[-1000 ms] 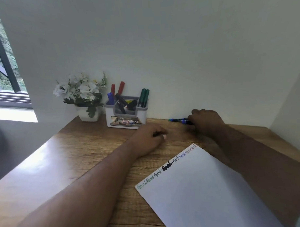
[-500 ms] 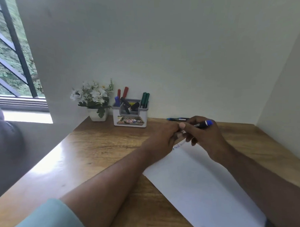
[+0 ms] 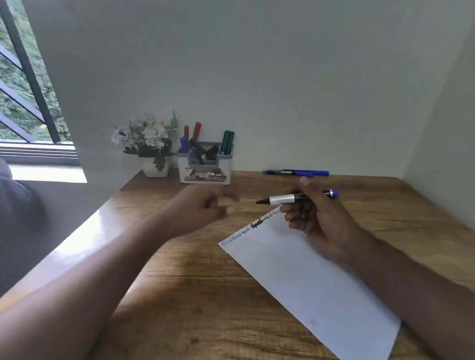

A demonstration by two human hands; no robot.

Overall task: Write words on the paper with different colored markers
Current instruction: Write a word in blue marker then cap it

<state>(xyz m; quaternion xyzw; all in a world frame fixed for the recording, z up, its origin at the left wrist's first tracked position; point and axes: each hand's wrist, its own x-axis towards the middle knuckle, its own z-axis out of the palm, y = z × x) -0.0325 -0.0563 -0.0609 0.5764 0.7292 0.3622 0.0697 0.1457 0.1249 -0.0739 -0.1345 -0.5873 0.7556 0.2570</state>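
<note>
uncapped marker [image 3: 282,199] in right hand [image 3: 317,220] fingers [image 3: 295,214], above paper [image 3: 301,274]

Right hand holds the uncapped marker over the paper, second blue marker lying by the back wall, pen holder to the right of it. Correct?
Not quite. In the head view the pen holder stands to the left of the second blue marker, beside the flower pot. The rest holds: the right hand holds the uncapped marker over the paper.

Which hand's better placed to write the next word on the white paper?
Right. The right hand already grips the uncapped blue-ended marker, tip bare, just above the white paper sheet's written top edge. The left hand is blurred, off the sheet, with no marker visible.
</note>
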